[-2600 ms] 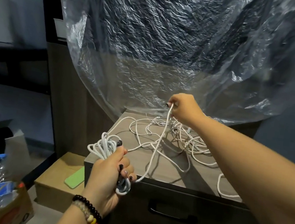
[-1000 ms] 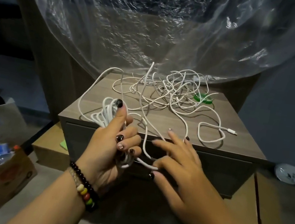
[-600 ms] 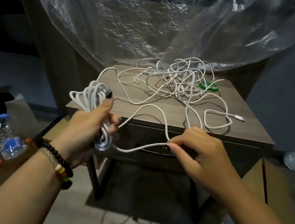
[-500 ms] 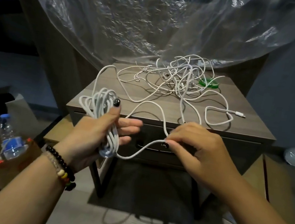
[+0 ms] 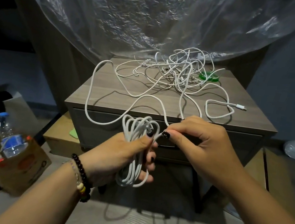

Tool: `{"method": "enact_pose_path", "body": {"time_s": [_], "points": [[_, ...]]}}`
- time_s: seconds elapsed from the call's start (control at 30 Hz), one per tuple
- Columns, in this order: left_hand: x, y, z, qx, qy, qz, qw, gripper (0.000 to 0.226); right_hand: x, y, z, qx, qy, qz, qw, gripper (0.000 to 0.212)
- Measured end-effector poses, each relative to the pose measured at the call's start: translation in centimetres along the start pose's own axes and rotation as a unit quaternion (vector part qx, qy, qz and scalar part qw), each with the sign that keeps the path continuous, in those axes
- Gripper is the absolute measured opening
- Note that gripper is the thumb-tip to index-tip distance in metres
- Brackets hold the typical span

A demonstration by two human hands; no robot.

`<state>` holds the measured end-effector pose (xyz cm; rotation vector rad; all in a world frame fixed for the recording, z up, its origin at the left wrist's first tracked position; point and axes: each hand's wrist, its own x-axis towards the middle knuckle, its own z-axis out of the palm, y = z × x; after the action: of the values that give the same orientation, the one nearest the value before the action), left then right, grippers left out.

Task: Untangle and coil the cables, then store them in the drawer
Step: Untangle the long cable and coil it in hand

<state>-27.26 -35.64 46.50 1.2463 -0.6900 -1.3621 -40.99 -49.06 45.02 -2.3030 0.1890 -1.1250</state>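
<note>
View from the head camera, looking down over both forearms. The left hand (image 5: 129, 153) is wrapped around a coil of white cable (image 5: 136, 150), thumb pressed across the top loops and fingers curled beneath; the loops stand roughly upright and hang below the palm. The right hand (image 5: 201, 144) is pinched, thumb against forefinger, on the free strand of the same cable just beside the top of the coil, so the two hands nearly touch. From this pinch the strand rises onto the bench (image 5: 127, 90), a small wood-grain stand, and runs into a tangle of white cables (image 5: 178, 74) heaped toward its back edge. One loop hangs over the left front edge of the bench. A loose end with a white plug (image 5: 240, 107) lies near the right edge, apart from the heap. A green disc (image 5: 209, 77) sits at the back right, partly under the cables. The drawer (image 5: 102, 130) in the front of the bench is closed, directly behind the hands. Clear plastic sheeting (image 5: 156, 18) hangs behind the bench. At lower left, a water bottle (image 5: 9, 138) stands in a cardboard box (image 5: 21, 170) on the floor. A beaded bracelet (image 5: 82, 176) circles the left wrist.
</note>
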Motion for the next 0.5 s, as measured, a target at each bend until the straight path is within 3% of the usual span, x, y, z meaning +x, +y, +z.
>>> {"method": "enact_pose_path", "body": {"time_s": [0.17, 0.37, 0.5], "points": [[0.2, 0.1, -0.1, 0.069, -0.02, 0.029, 0.997, 0.029, 0.3, 0.7, -1.1, -0.033, 0.019, 0.014, 0.999, 0.023], [0.1, -0.2, 0.0, -0.042, -0.054, -0.006, 0.998, 0.023, 0.4, 1.0, -1.7, -0.066, 0.012, 0.009, 0.998, 0.028], [0.3, 0.8, -0.3, -0.105, -0.011, 0.059, 0.993, 0.024, 0.4, 1.4, -1.8, -0.114, 0.017, 0.012, 0.993, 0.035]]}}
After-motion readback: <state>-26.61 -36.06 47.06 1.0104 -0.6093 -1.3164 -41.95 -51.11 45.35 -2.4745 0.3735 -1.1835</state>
